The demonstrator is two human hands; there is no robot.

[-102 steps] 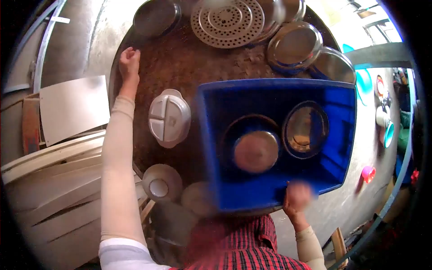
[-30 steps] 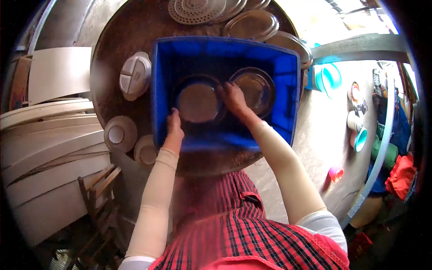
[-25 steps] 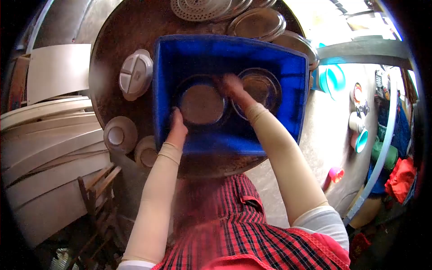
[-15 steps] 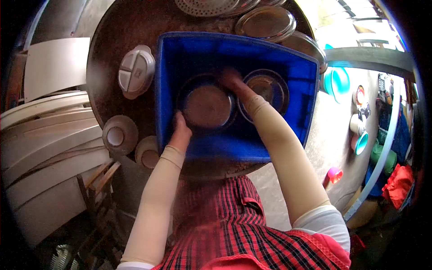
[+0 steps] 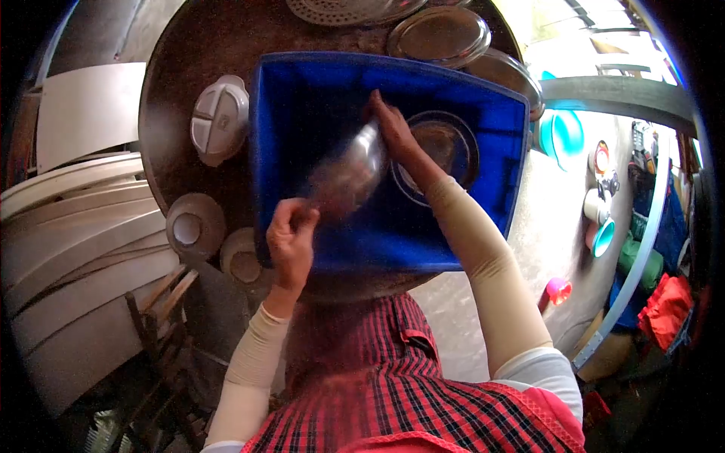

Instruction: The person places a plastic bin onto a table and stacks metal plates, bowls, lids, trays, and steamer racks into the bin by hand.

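A round metal bowl (image 5: 349,180), smeared by motion, stands tilted between my hands above the blue plastic bin (image 5: 476,253). My left hand (image 5: 291,238) is closed on the bowl's near left edge, thumb and fingers pinched together. Along the opposite edge lies my right hand (image 5: 394,134), gripping it with the fingers pointing away from me; its far fingers are partly hidden. A second round metal dish (image 5: 453,143) lies flat on the right side of the bin's floor, partly covered by my right wrist.
The bin sits on a round dark table (image 5: 170,83). A divided white dish (image 5: 220,121) and two pale bowls (image 5: 198,228) are on its left. Metal plates (image 5: 438,36) lie behind the bin. Turquoise basins (image 5: 560,140) stand on the floor at right.
The metal bowl has come up off the bin's floor and tipped onto its side between my hands. My left hand rose and closed on its edge. The other dish stayed in the bin.
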